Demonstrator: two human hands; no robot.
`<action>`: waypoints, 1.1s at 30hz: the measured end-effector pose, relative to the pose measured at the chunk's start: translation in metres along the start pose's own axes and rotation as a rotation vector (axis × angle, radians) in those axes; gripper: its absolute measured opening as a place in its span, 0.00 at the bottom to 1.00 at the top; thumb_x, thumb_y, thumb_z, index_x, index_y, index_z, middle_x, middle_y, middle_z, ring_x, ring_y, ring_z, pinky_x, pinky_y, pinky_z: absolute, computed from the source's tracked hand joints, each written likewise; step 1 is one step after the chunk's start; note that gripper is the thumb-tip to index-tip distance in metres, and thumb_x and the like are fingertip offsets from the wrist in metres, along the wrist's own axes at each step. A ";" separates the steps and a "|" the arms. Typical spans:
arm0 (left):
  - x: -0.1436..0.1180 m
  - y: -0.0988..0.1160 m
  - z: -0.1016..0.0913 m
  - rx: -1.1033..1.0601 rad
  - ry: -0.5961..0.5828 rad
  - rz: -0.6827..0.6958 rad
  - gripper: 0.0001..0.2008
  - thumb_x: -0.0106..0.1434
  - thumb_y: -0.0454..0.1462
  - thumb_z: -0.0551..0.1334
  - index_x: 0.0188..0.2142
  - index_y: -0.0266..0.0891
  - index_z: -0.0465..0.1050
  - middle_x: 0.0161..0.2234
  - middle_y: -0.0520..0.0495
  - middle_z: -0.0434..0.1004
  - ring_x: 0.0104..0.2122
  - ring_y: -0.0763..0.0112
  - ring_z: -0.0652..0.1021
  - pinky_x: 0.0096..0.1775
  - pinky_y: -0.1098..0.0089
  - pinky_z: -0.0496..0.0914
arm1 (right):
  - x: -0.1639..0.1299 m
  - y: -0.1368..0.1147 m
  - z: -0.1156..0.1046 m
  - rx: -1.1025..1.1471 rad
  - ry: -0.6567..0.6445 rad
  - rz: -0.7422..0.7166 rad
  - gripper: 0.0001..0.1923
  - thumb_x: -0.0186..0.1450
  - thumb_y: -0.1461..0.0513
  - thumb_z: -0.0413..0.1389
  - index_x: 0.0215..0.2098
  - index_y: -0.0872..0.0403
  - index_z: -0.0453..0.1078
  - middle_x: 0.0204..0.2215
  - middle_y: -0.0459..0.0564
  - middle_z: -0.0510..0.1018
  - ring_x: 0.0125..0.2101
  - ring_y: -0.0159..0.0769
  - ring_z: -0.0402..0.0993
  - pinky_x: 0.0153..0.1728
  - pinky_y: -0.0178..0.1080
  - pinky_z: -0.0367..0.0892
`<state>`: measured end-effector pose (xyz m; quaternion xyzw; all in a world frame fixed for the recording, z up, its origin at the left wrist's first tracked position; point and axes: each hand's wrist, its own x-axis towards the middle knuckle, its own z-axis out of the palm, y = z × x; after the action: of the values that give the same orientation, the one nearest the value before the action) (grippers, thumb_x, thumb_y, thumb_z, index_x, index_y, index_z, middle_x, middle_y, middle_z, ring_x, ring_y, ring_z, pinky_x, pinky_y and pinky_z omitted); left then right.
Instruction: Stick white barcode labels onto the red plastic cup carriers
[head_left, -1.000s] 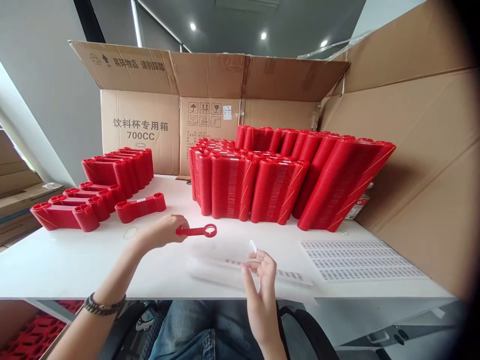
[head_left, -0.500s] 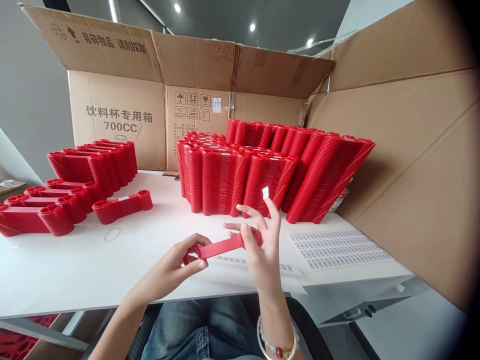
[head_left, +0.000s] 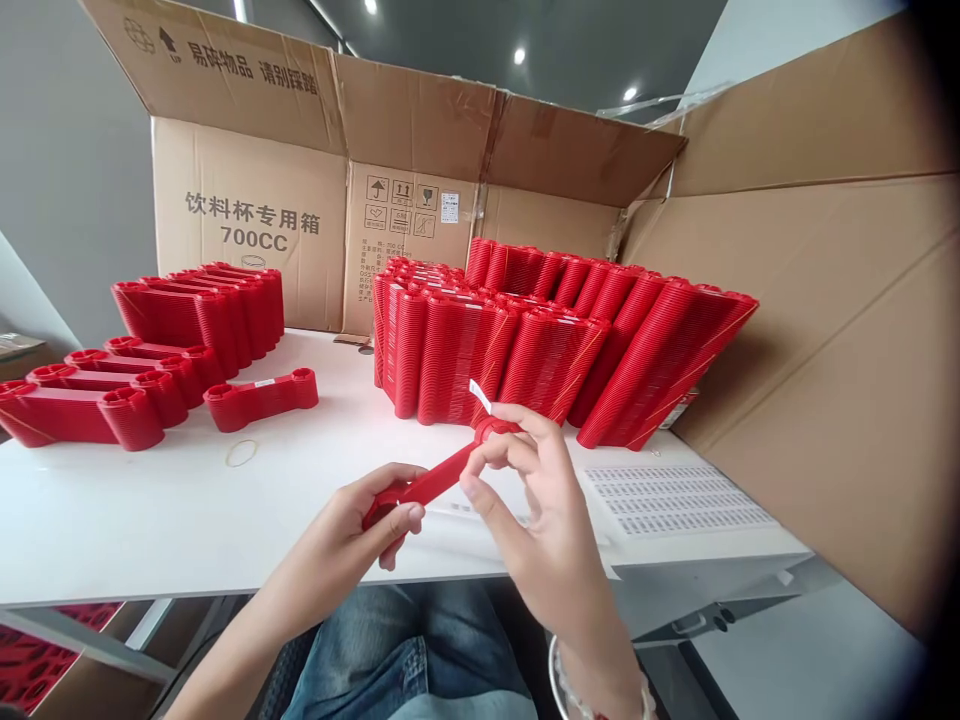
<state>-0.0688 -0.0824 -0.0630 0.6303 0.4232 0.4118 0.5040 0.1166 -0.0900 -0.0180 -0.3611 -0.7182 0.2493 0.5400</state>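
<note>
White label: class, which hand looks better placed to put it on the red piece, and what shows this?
Probably the right hand: it carries the white label, while the left hand grips one end of the red piece.

The white label (head_left: 480, 396), raised well above the red ring-ended bar (head_left: 446, 474) half a second ago, is now lowered on the right hand's (head_left: 551, 505) index fingertip to just beside the bar's far ring; the bar, first seen nearly level, is now slanted more steeply; the right thumb is shifted from that ring towards the shaft.
</note>
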 end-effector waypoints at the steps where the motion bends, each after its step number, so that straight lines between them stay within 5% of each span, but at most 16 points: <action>1: -0.002 0.002 -0.001 0.007 0.012 0.005 0.18 0.67 0.47 0.58 0.50 0.38 0.68 0.29 0.53 0.69 0.22 0.78 0.67 0.28 0.72 0.65 | 0.002 -0.003 -0.001 -0.010 -0.024 0.022 0.18 0.69 0.64 0.55 0.55 0.44 0.58 0.32 0.41 0.75 0.42 0.33 0.73 0.51 0.40 0.65; 5: -0.005 0.005 -0.009 0.002 0.045 0.033 0.18 0.67 0.47 0.58 0.50 0.38 0.69 0.29 0.53 0.70 0.22 0.77 0.68 0.28 0.72 0.65 | 0.013 -0.010 -0.009 -0.016 -0.117 0.081 0.04 0.69 0.59 0.55 0.42 0.48 0.67 0.31 0.42 0.72 0.39 0.33 0.72 0.46 0.38 0.66; 9: -0.004 0.004 -0.012 -0.027 0.030 0.043 0.17 0.68 0.46 0.58 0.50 0.38 0.69 0.29 0.53 0.70 0.22 0.77 0.68 0.28 0.72 0.65 | 0.023 -0.014 -0.010 -0.137 -0.187 0.096 0.07 0.68 0.60 0.55 0.32 0.51 0.68 0.34 0.45 0.70 0.39 0.33 0.69 0.45 0.37 0.65; 21: 0.002 0.000 0.002 -0.045 0.071 0.046 0.14 0.67 0.44 0.58 0.47 0.38 0.71 0.29 0.51 0.71 0.21 0.76 0.69 0.27 0.72 0.67 | 0.028 -0.001 0.004 -0.225 -0.084 0.129 0.08 0.63 0.64 0.57 0.26 0.52 0.66 0.36 0.47 0.67 0.44 0.37 0.71 0.50 0.41 0.66; 33: -0.002 0.002 0.003 -0.095 0.046 0.058 0.16 0.67 0.45 0.59 0.47 0.37 0.70 0.28 0.52 0.70 0.20 0.77 0.69 0.25 0.72 0.67 | 0.025 0.000 0.004 -0.252 -0.046 0.086 0.08 0.63 0.65 0.57 0.26 0.53 0.67 0.35 0.46 0.66 0.39 0.34 0.70 0.46 0.40 0.66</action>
<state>-0.0663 -0.0850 -0.0620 0.6081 0.3962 0.4602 0.5114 0.1091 -0.0702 -0.0043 -0.4508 -0.7399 0.1884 0.4625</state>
